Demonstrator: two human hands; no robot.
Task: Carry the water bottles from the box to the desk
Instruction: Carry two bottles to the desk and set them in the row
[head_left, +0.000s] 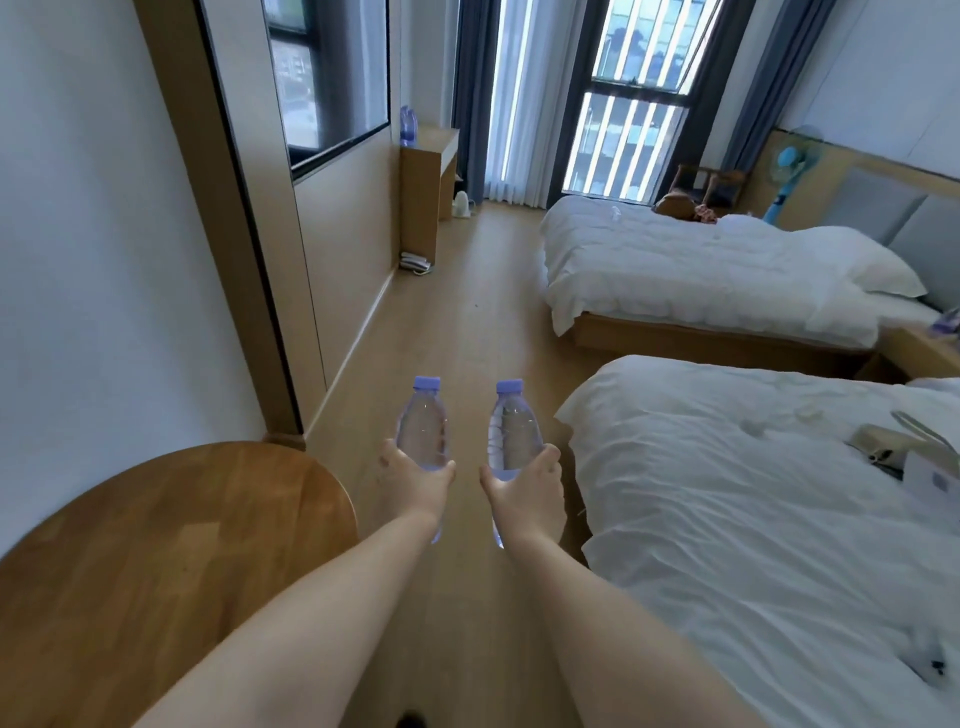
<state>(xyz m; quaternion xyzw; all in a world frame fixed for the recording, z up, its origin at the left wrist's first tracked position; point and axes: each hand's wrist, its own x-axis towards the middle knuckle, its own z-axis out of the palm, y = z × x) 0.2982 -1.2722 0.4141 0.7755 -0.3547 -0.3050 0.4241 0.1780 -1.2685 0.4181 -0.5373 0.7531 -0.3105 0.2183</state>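
My left hand grips a clear water bottle with a purple cap, held out over the wooden floor. My right hand grips a second clear water bottle of the same kind. Both bottles point away from me, caps forward, side by side and apart. Far down the room a wooden desk stands against the left wall, and bottles with purple caps stand on its near end. The box is not in view.
A round wooden table sits at my lower left. Two beds with white covers, the near one and the far one, fill the right side. A strip of wooden floor runs to the desk. A telephone lies on the floor by the desk.
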